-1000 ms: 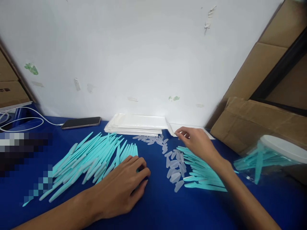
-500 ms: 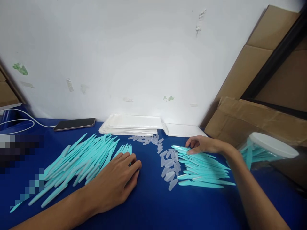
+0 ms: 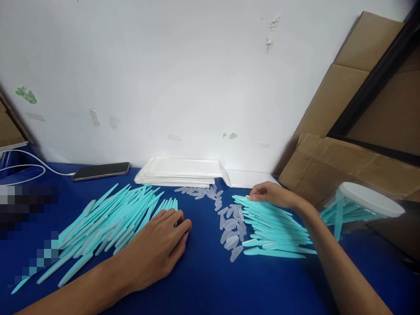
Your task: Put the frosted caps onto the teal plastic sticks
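My left hand [image 3: 160,245] lies on the table, fingers curled over a small bundle of turquoise eyebrow razors [image 3: 170,204] whose thin tips stick out beyond the fingers. Under and beside that wrist spreads a large loose pile of capped eyebrow razors [image 3: 108,223]. On the right, my right hand [image 3: 271,194] pinches at the far end of a row of uncapped razors [image 3: 275,227], thumb and forefinger closed near the blade of the topmost one. Loose translucent blade caps [image 3: 231,225] lie between the two groups.
At the back stands a stack of white flat packets [image 3: 179,168], with a phone [image 3: 101,171] and white cable to its left. A clear tub of razors with a white lid [image 3: 370,200] lies at the right, by cardboard [image 3: 354,162]. A white wall rises behind.
My right hand has shifted slightly left and away from me, its thumb and forefinger now at the end of the topmost razor. My left hand stays in nearly the same place.
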Available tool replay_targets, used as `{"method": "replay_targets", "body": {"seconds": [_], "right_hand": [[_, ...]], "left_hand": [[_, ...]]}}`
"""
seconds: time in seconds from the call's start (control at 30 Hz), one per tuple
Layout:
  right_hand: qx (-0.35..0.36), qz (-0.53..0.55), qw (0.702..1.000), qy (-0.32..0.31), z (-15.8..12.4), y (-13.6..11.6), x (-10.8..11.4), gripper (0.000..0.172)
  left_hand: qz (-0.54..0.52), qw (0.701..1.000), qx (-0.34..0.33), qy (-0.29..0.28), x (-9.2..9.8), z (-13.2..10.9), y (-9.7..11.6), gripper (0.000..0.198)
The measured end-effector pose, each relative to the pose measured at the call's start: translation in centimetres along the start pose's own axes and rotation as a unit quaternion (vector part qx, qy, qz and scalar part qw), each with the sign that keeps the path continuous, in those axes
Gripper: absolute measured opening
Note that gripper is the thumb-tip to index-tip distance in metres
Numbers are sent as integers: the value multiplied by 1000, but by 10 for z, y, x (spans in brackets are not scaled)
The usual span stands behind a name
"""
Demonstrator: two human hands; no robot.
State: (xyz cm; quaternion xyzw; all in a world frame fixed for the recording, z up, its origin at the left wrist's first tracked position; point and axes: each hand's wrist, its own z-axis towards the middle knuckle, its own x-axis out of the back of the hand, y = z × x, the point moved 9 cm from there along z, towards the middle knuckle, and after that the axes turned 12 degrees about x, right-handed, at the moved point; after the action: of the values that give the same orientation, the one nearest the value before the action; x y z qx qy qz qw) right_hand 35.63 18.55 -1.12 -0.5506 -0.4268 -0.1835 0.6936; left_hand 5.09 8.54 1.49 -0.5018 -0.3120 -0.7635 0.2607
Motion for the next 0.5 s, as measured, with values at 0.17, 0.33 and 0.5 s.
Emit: {"method": "replay_targets", "body": {"seconds": [0.17,0.33,0.5], "right_hand": [[9,-12,998,55,2,6,10,55],[16,-24,996,89,1,-2,18,51],[25,-9,997,76,2,-21,13,50]], "left_hand": [[0,1000,-4,15,3,0,1,24],[2,1000,-9,21,4,0,2,24],[1,1000,-6,15,3,-1,2,22]]}}
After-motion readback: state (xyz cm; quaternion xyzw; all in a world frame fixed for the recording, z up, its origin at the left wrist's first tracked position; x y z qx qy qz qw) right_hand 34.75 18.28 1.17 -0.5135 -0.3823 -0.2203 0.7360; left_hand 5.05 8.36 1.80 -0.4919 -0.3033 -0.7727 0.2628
